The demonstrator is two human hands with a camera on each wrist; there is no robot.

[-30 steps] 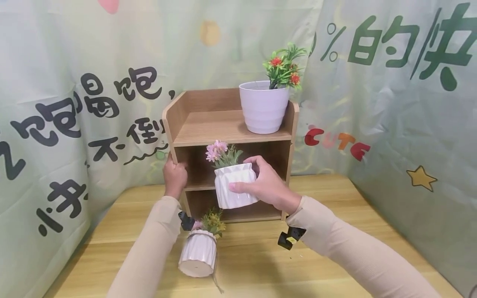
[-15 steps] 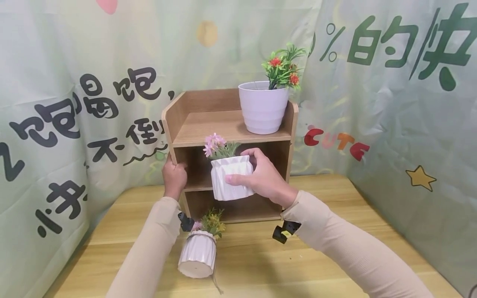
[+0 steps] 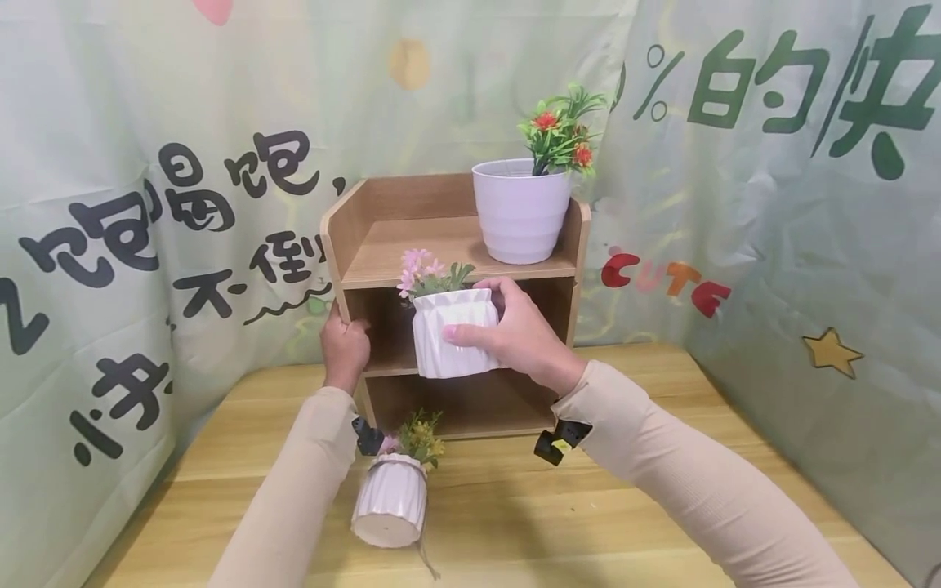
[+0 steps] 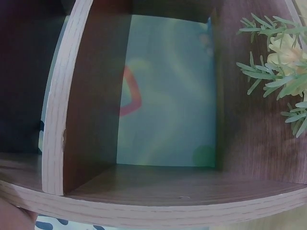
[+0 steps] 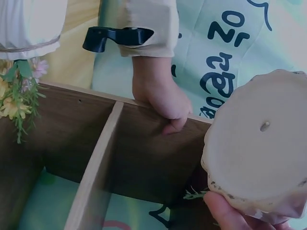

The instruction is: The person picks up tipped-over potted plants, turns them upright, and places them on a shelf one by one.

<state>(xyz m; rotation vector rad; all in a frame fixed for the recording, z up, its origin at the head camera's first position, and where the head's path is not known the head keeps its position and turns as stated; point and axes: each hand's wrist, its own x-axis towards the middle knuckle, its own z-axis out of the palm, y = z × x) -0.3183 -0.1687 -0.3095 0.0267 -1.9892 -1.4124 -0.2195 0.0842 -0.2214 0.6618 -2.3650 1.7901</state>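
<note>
My right hand [image 3: 525, 339] grips a small white fluted flowerpot [image 3: 448, 335] with pink flowers [image 3: 419, 269], thumb across its near side. The pot is held in front of the middle compartment of a wooden shelf [image 3: 412, 245]; the right wrist view shows its round base [image 5: 261, 148] with a small hole. My left hand [image 3: 345, 347] holds the left side panel of the shelf, fingers hooked over the edge in the right wrist view. On the table near my left forearm, a second white pot [image 3: 390, 502] with yellow and pink flowers lies on its side, base towards me.
A larger white planter [image 3: 522, 216] with red flowers stands at the right of the top shelf. The wooden table [image 3: 647, 506] meets printed cloth hangings [image 3: 809, 245] on the sides and back. A string trails from the lying pot.
My right hand has raised the pink-flowered pot and moved it slightly left, from low before the shelf up to the middle compartment's height. The left hand stays on the side panel.
</note>
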